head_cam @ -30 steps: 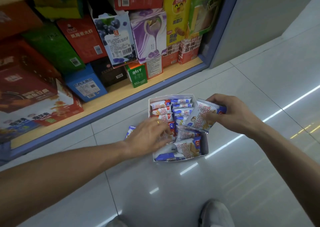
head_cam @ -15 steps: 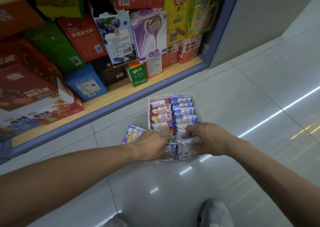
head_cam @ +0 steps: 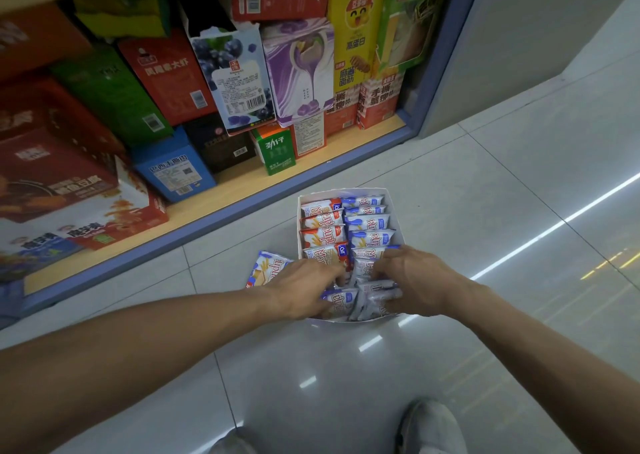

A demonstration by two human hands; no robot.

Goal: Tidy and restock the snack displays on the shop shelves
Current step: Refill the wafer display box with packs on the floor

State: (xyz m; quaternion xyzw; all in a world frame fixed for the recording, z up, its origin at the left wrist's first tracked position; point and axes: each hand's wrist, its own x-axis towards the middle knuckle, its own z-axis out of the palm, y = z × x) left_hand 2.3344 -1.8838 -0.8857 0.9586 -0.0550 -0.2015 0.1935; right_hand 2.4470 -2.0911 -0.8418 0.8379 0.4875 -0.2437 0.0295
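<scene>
Open white cardboard display box (head_cam: 394,207) sits on grey floor tiles (head_cam: 485,183) in front of the bottom shelf (head_cam: 242,190), two rows of small blue-and-red wafer packets (head_cam: 367,223) inside. Since half a second ago, little change: both hands stay at the near end. Left hand (head_cam: 304,289) and right hand (head_cam: 415,280) have fingers curled down into the packets; what each actually grips is hidden. One loose packet (head_cam: 266,268) on the floor, partly covered by the left hand. Shoe (head_cam: 429,426) cut off at bottom

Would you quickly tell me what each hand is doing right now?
Left hand: fingers among the snack packets in the white box; grip cannot be told.
Right hand: fingers curled on the packets.
</scene>
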